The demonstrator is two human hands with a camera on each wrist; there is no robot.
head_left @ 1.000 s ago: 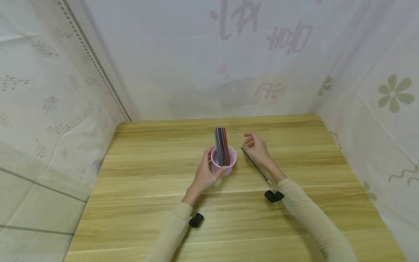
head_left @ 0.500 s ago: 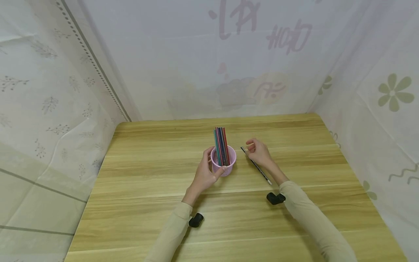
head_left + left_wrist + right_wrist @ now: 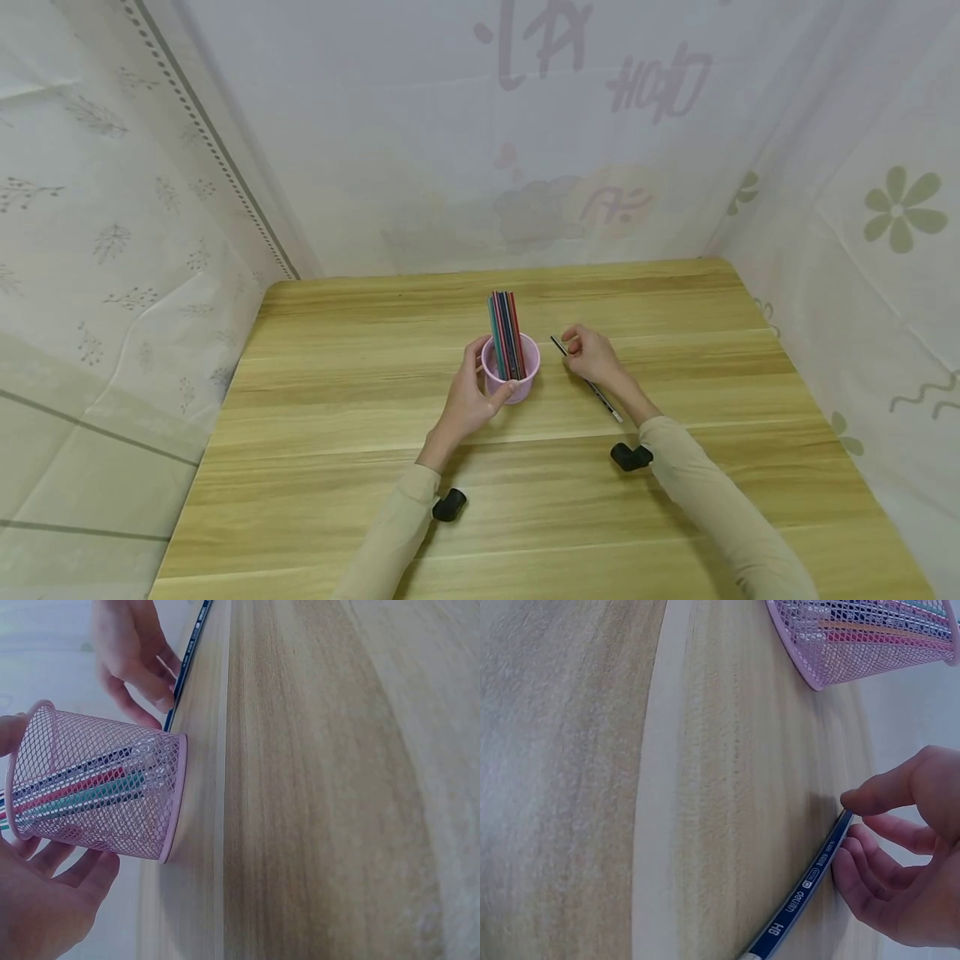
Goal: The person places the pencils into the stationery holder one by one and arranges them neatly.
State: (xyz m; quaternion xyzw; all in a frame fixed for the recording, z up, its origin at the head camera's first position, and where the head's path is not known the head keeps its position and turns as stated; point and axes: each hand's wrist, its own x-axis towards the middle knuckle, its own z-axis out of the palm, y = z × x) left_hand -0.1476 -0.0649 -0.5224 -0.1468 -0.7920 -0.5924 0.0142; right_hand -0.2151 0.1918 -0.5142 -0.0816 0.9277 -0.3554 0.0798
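My left hand (image 3: pixel 470 400) grips a pink mesh pencil cup (image 3: pixel 105 780), thumb on the near side and fingers round the far side. Several colored pencils (image 3: pixel 506 333) lean together in the cup, teal, red and dark blue among them. To the right of it, a dark blue HB pencil (image 3: pixel 799 896) lies slantwise on the tabletop, its white end toward me. My right hand (image 3: pixel 594 357) is over that pencil's upper half, thumb and curled fingers pinching it from either side. The fingers hide part of its shaft.
The wooden table (image 3: pixel 337 500) ends at a pale printed cloth (image 3: pixel 360 167) behind it, with more cloth along the left and right sides. A black wrist camera (image 3: pixel 450 505) sits on the left sleeve, another black camera (image 3: pixel 632 457) on the right.
My right hand has come down and toward me along the pencil, its fingers closing in on the shaft. The left hand and the cup stay in place.
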